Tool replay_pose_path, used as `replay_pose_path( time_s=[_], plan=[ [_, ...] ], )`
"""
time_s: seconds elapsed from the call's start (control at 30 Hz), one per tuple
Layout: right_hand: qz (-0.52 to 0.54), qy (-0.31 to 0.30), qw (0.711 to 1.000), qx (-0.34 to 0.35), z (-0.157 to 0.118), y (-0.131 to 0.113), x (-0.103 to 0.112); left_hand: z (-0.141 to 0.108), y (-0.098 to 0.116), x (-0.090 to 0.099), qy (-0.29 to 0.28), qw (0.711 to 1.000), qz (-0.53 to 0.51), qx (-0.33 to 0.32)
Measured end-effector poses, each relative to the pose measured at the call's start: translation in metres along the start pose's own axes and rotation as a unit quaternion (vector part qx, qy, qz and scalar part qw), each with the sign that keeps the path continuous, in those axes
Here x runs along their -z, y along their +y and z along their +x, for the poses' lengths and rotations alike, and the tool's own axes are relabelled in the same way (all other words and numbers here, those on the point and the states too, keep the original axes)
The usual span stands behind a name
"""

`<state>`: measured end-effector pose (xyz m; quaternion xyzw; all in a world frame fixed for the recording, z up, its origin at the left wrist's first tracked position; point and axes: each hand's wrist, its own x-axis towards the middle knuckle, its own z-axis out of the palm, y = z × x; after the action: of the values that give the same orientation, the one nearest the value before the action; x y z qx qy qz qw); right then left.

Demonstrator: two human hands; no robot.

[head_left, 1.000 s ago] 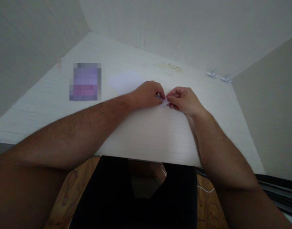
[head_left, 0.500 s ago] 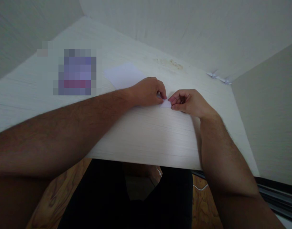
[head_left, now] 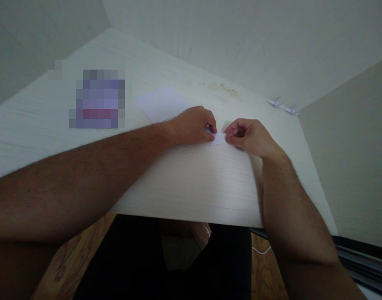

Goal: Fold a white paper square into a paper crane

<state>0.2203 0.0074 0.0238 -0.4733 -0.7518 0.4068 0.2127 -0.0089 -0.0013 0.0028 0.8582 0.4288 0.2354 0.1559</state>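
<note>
A small piece of white paper [head_left: 218, 139] lies between my two hands over the pale tabletop [head_left: 191, 179]. My left hand [head_left: 198, 125] pinches its left side between thumb and forefinger. At the paper's right edge, my right hand [head_left: 248, 135] has thumb and fingertips pressed together; whether they grip the edge or only touch it is too small to tell. Behind my left wrist lies a larger white sheet [head_left: 161, 102], flat on the table and partly covered by that hand and forearm.
A blurred-out purple and red object [head_left: 100, 100] stands on the table's left part. Small folded white paper pieces [head_left: 283, 107] rest at the back right by the wall [head_left: 350, 137]. Stains [head_left: 228, 89] mark the table's rear. The front edge runs above my legs.
My right hand's fingertips have shifted slightly right, away from my left hand, and more of the small paper shows between them. The whole view has tilted a little, with the table lower in it.
</note>
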Motion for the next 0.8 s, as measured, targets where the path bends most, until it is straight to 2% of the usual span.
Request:
replay_pose_path(
  time_s=[0.23,0.6,0.8],
  plan=[
    [-0.017,0.028,0.999,-0.035,-0.0004,-0.0047,-0.0017,0.0002,-0.0015,-0.0036,0.010,1.000,0.000,-0.009],
    [0.033,0.041,0.995,-0.087,0.0001,-0.0100,-0.0042,-0.0003,-0.0010,-0.0042,0.001,1.000,0.001,-0.009],
    [0.065,0.034,0.994,-0.077,0.0016,-0.0046,-0.0036,-0.0002,0.0006,-0.0022,-0.004,1.000,0.004,-0.003]
  ],
)
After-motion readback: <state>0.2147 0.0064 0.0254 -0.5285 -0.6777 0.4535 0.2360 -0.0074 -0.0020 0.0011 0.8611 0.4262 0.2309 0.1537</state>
